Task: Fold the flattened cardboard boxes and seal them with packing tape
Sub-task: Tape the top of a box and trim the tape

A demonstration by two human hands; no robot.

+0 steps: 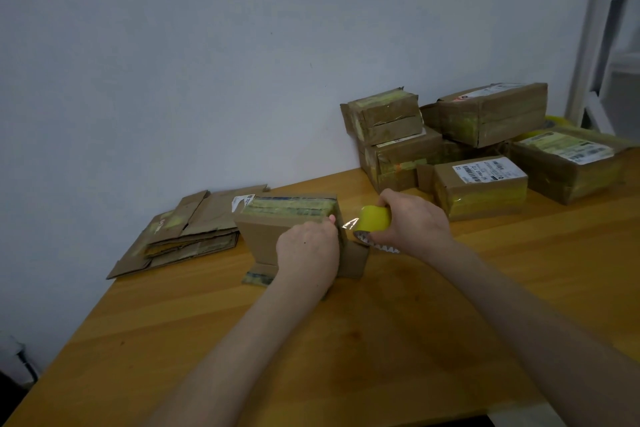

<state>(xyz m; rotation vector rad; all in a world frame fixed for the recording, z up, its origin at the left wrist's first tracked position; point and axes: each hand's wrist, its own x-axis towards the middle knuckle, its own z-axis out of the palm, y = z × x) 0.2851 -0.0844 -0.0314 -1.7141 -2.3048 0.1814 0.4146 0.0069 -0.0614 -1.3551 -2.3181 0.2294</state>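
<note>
Head view: the half-built box (pixel 277 229) stands on the worktop (pixel 346 340) near the middle, and its lower flaps are splayed out onto the wood. The left hand (pixel 306 250) curls over the box's upper right corner and seems to pin the tape's free end there. The right hand (pixel 415 224) grasps the yellow tape roll (pixel 374 218) just beside that corner. A short clear strip of tape (pixel 348 224) is stretched between the roll and the box.

To do this step well, the left hand should probably stay pressed on the end while the roll pulls away low and straight. That would lay the strip along the seam without wrinkles before it is smoothed down.

By count there is one tape roll and one box being worked on. A stack of flattened boxes (pixel 187 232) lies to the left against the wall; their exact number cannot be told. Five sealed boxes (pixel 479 191) are piled at the right, and a sixth may be hidden among them.
</note>
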